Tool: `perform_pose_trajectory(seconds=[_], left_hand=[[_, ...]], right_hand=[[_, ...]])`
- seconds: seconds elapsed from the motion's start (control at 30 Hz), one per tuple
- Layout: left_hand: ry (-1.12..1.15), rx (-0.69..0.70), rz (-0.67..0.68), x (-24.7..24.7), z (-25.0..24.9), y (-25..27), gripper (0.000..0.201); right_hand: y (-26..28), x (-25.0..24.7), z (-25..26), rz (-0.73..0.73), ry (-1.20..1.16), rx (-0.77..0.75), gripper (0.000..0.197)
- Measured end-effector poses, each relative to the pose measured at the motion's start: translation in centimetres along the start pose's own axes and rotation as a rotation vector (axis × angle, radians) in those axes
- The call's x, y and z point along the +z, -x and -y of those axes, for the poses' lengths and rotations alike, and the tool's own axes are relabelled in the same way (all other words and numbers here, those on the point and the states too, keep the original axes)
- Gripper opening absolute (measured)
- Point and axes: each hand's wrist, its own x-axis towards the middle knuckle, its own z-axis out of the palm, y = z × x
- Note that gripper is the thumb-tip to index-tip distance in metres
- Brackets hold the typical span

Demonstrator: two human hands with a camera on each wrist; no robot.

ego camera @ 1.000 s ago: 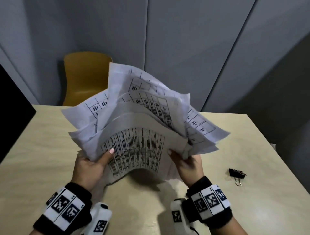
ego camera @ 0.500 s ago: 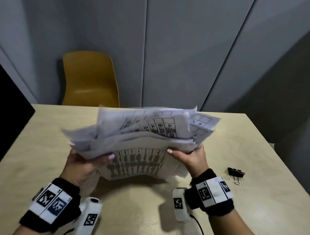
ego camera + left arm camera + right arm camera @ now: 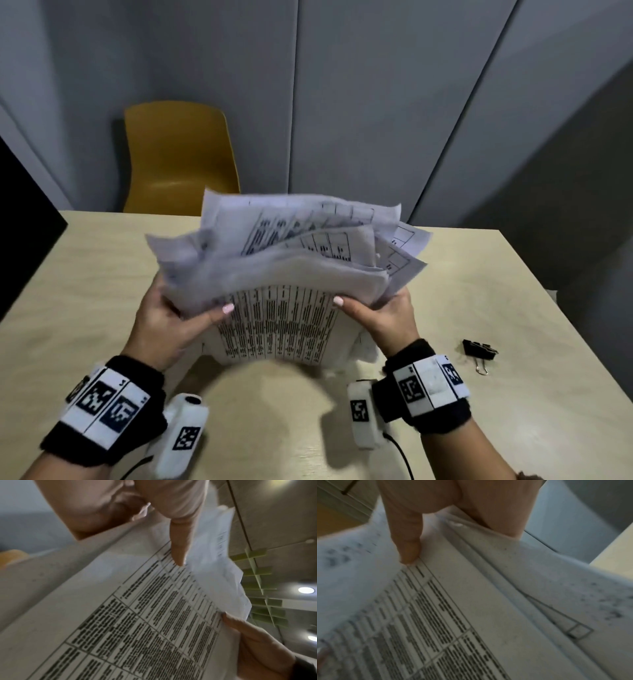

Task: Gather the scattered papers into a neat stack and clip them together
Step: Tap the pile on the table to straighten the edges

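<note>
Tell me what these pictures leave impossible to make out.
- The printed words on the white paper sheets: motion blur in every view.
- The left hand and right hand fingers behind the sheets: head view, hidden by paper.
- How many sheets: edges overlap and blur.
- The small black metal binder clip: head view only, too small for detail.

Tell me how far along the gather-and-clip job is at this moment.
Done: the white printed papers are off the pale wooden table, gathered into one bundle. In hand: the left hand and right hand grip its sides, but the sheets are fanned and their edges uneven, so squaring is unfinished. Left: the black binder clip lies untouched on the table, right of the right hand.
</note>
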Motion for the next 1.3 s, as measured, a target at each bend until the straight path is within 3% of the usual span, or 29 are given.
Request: perform_pose_trajectory(seconds=[0.07, 0.1, 0.17, 0.2, 0.3, 0.43, 0.53, 0.67, 0.8, 1.0, 1.17, 1.27, 1.3], left_hand=[[0.009, -0.078, -0.003, 0.6, 0.0, 0.3, 0.089], [-0.005, -0.113, -0.009, 1.0, -0.1, 0.5, 0.079], [-0.051, -0.089, -0.048, 1.4, 0.3, 0.8, 0.039], [-0.083, -0.042, -0.087, 1.5, 0.2, 0.7, 0.034], [-0.146, 0.062, -0.122, 1.7, 0.2, 0.3, 0.062], [-0.143, 0.142, -0.136, 1.5, 0.1, 0.3, 0.043], [-0.105, 0.078, -0.028, 1.0, 0.3, 0.3, 0.015], [-0.081, 0.049, 0.025, 0.7, 0.6, 0.4, 0.026], [-0.090, 0.097, 0.035, 0.6, 0.6, 0.0, 0.031], [-0.086, 0.099, 0.048, 0.6, 0.6, 0.0, 0.026], [-0.113, 0.108, 0.047, 0.1, 1.1, 0.1, 0.059], [-0.059, 0.070, 0.069, -0.3, 0.5, 0.3, 0.020], [-0.059, 0.056, 0.078, -0.4, 0.6, 0.4, 0.030]], right_hand=[[0.2, 0.2, -0.1, 0.010, 0.026, 0.005, 0.043], [0.2, 0.4, -0.2, 0.029, 0.044, 0.003, 0.040], [0.1, 0.7, -0.5, 0.043, 0.061, -0.007, 0.034], [0.0, 0.7, -0.8, 0.018, 0.059, -0.015, 0.031], [-0.3, 0.5, -1.1, -0.052, 0.008, -0.047, 0.026], [-0.3, 0.8, 0.0, -0.041, -0.005, -0.123, 0.020], [0.4, 0.0, -0.6, -0.044, 0.070, -0.064, 0.039], [2.6, -2.2, -3.2, -0.155, 0.207, 0.039, 0.072], [4.2, -3.6, -5.7, -0.372, 0.346, 0.013, 0.042], [4.5, -3.5, -7.6, -0.324, 0.440, 0.086, 0.040], [3.8, -2.5, -8.4, -0.243, 0.552, 0.073, 0.040], [2.8, -2.9, -9.3, -0.238, 0.512, 0.156, 0.041], [2.6, -3.0, -9.6, -0.226, 0.465, 0.204, 0.042]])
